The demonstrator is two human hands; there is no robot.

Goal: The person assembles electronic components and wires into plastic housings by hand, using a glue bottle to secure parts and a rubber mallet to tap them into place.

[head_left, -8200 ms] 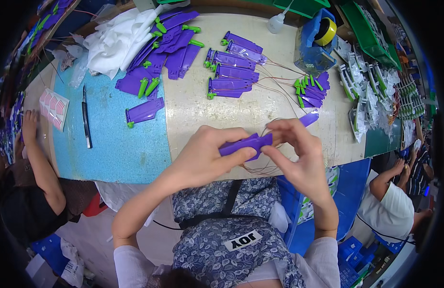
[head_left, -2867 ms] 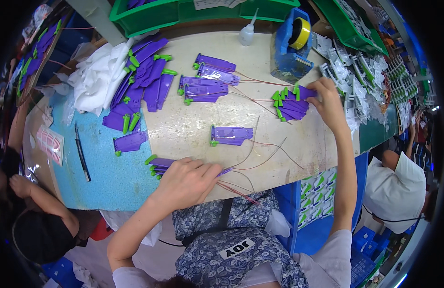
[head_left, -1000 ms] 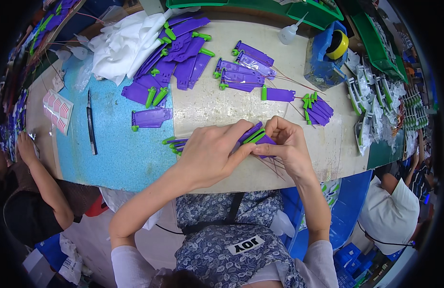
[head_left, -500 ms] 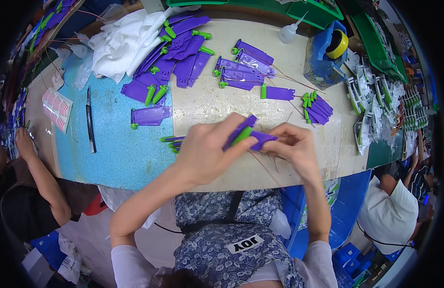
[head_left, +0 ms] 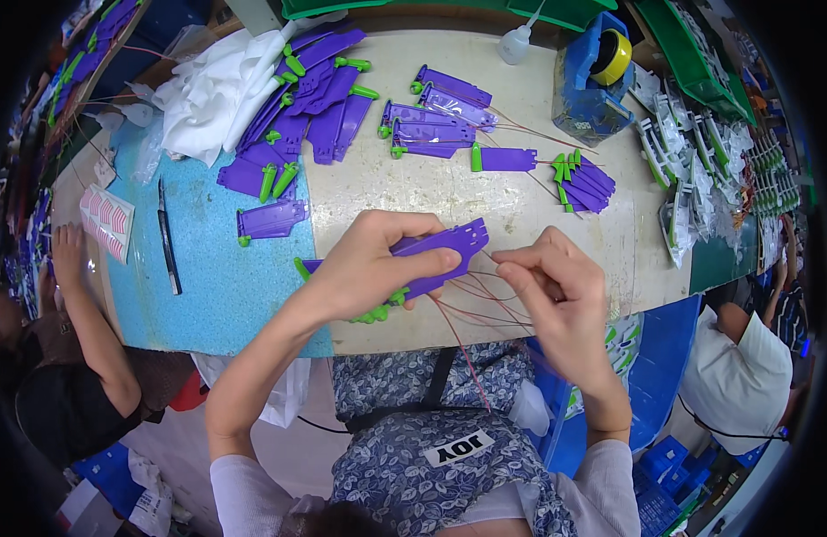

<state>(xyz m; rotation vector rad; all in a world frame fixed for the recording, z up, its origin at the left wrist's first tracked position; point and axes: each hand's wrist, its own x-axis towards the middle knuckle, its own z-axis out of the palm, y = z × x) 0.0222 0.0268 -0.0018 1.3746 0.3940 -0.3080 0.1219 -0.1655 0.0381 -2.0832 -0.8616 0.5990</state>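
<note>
My left hand grips a flat purple plastic panel, thumb on top, its slotted end pointing up and right. Thin reddish-brown wires trail from beneath it toward my lap and my right hand. Just right of the panel, my right hand is closed in a pinch at a thin wire near the panel's end. Under my left wrist lie more purple panels with green ends, mostly hidden. Further off, several wired purple panels and a fanned stack rest on the table.
A pile of purple panels lies beside white cloth at far left. On the blue mat are a black knife and a sticker sheet. A tape dispenser and bottle stand far right. Other people sit at both sides.
The panel in my left hand has turned to lie flatter, slotted end up and right. My right hand has let go of the panel and moved slightly right, now pinching at a wire.
</note>
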